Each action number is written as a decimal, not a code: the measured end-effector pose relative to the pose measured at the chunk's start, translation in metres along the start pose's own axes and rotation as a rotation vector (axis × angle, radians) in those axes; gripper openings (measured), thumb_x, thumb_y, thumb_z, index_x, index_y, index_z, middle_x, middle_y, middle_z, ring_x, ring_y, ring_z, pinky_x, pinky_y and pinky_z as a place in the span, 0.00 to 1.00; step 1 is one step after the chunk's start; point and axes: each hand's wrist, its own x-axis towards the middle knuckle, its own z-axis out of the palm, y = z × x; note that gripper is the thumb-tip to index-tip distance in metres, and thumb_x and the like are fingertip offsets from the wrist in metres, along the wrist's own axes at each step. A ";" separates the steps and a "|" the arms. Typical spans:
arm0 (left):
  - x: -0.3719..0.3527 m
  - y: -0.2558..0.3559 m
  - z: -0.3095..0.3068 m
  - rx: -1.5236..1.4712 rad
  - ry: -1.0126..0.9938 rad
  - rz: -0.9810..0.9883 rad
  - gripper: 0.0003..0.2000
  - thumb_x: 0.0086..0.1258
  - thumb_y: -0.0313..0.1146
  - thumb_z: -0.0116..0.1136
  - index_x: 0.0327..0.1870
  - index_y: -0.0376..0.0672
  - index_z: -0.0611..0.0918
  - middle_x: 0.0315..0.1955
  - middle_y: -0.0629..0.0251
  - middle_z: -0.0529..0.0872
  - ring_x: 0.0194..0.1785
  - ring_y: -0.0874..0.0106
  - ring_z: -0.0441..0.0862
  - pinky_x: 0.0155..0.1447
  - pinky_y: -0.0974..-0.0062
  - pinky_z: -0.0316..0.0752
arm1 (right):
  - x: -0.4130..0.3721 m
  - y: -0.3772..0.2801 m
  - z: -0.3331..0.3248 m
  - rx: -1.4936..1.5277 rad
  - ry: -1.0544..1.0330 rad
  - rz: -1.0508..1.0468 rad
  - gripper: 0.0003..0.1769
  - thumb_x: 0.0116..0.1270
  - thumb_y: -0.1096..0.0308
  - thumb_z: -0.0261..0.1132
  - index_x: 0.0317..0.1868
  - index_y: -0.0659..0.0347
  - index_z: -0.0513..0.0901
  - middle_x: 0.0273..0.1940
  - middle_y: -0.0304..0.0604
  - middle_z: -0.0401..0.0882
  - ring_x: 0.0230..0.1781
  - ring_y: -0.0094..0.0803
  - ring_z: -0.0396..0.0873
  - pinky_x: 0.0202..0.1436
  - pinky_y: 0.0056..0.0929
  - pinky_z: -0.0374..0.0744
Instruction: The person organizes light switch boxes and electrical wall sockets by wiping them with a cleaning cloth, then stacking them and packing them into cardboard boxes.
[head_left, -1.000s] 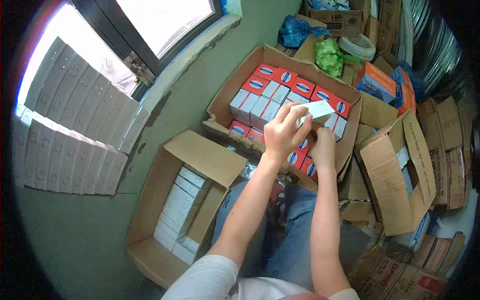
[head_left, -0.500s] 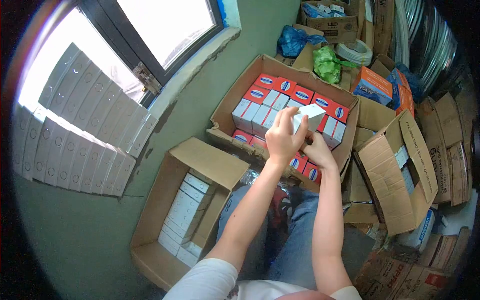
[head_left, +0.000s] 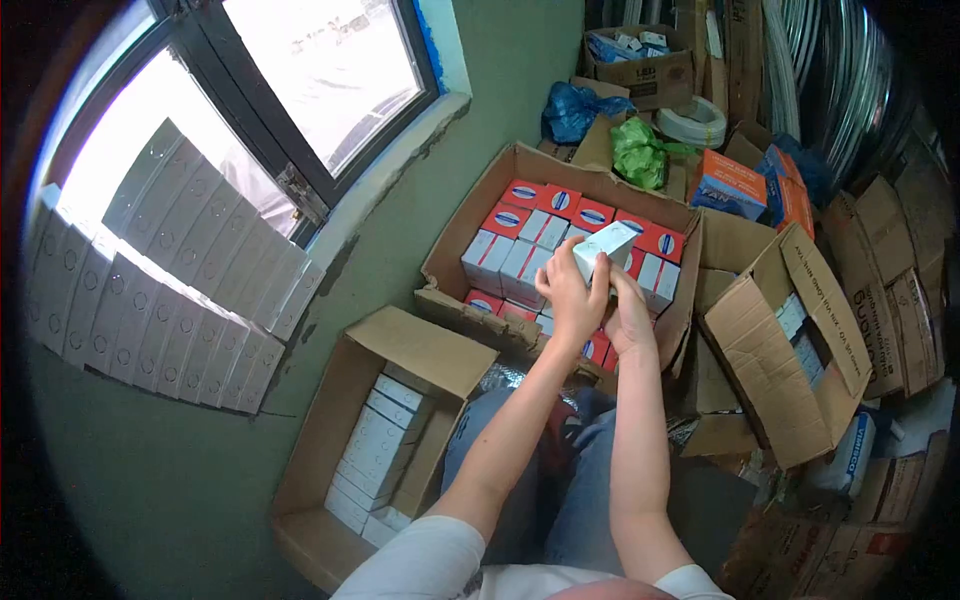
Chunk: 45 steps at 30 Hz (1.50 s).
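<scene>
A small white carton [head_left: 606, 246] is held up over the large open cardboard box [head_left: 440, 302]. My left hand [head_left: 572, 298] is closed on its left and near side, thumb in front. My right hand [head_left: 628, 316] grips the carton's right lower side, its fingertips partly hidden behind it. Below and beyond my hands, rows of red-and-white cartons [head_left: 506, 218] and white-sided cartons [head_left: 487, 256] fill the large box. Part of the near row is covered by my hands and wrists.
At lower left, an open cardboard box [head_left: 318, 440] holds stacked white cartons [head_left: 380, 440]. Pale panels with circles [head_left: 170, 310] lean by the window. On the right are an open-flapped box [head_left: 775, 350], an orange fan box [head_left: 730, 182], a green bag [head_left: 638, 152] and a blue bag [head_left: 580, 112].
The white carton has tilted flatter, turning more of its top face toward me. My right hand has shifted up against the carton's side. The whole view has moved slightly.
</scene>
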 end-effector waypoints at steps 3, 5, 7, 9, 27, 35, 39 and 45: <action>0.003 -0.011 0.002 -0.490 -0.204 -0.350 0.23 0.72 0.41 0.54 0.62 0.42 0.65 0.51 0.53 0.74 0.55 0.64 0.72 0.57 0.68 0.67 | 0.010 0.003 -0.011 -0.071 -0.090 -0.015 0.15 0.72 0.67 0.56 0.56 0.62 0.76 0.50 0.36 0.77 0.49 0.24 0.74 0.53 0.25 0.73; 0.008 -0.015 -0.009 -0.939 -0.372 -0.588 0.24 0.72 0.41 0.56 0.63 0.43 0.63 0.51 0.55 0.74 0.55 0.68 0.71 0.56 0.71 0.67 | 0.011 0.004 -0.016 -0.173 -0.121 -0.062 0.17 0.70 0.67 0.58 0.57 0.63 0.76 0.52 0.38 0.77 0.52 0.25 0.75 0.52 0.25 0.73; 0.019 -0.008 -0.030 -0.940 -0.511 -0.626 0.27 0.69 0.40 0.60 0.61 0.39 0.61 0.48 0.58 0.75 0.51 0.71 0.73 0.51 0.76 0.70 | 0.005 -0.005 -0.012 -0.317 -0.182 -0.056 0.22 0.65 0.69 0.64 0.59 0.65 0.75 0.54 0.39 0.76 0.53 0.24 0.74 0.54 0.25 0.73; 0.024 -0.012 -0.045 -0.899 -0.600 -0.637 0.26 0.66 0.39 0.62 0.58 0.39 0.63 0.44 0.60 0.77 0.43 0.74 0.76 0.41 0.78 0.72 | -0.001 -0.011 -0.012 -0.531 -0.223 -0.071 0.26 0.62 0.70 0.67 0.60 0.65 0.74 0.55 0.39 0.76 0.53 0.23 0.74 0.55 0.25 0.72; 0.018 -0.030 -0.009 -0.574 -0.396 -0.463 0.40 0.59 0.46 0.71 0.65 0.36 0.59 0.55 0.49 0.73 0.56 0.64 0.76 0.57 0.67 0.73 | -0.004 0.009 -0.025 -1.661 0.003 -0.543 0.22 0.55 0.80 0.59 0.53 0.60 0.78 0.47 0.56 0.79 0.52 0.53 0.76 0.53 0.48 0.76; 0.025 -0.005 -0.033 -0.114 -0.040 -0.308 0.21 0.55 0.37 0.61 0.48 0.35 0.78 0.31 0.50 0.85 0.34 0.60 0.85 0.42 0.65 0.77 | -0.001 0.010 -0.027 -1.732 -0.015 -0.603 0.22 0.52 0.84 0.55 0.49 0.58 0.80 0.45 0.50 0.81 0.50 0.50 0.76 0.52 0.46 0.77; 0.018 -0.008 -0.033 -0.064 0.003 -0.092 0.22 0.55 0.36 0.61 0.50 0.36 0.77 0.29 0.53 0.85 0.30 0.59 0.84 0.38 0.66 0.78 | -0.004 0.000 -0.020 -1.698 0.039 -0.639 0.21 0.52 0.83 0.56 0.48 0.60 0.80 0.42 0.52 0.81 0.49 0.51 0.76 0.52 0.47 0.77; 0.015 -0.019 -0.023 -0.098 0.182 -0.038 0.19 0.57 0.34 0.58 0.50 0.36 0.76 0.30 0.54 0.84 0.34 0.64 0.84 0.42 0.69 0.77 | -0.011 0.025 -0.016 -1.498 -0.068 -0.576 0.15 0.52 0.77 0.59 0.42 0.64 0.81 0.38 0.54 0.80 0.45 0.55 0.77 0.49 0.49 0.76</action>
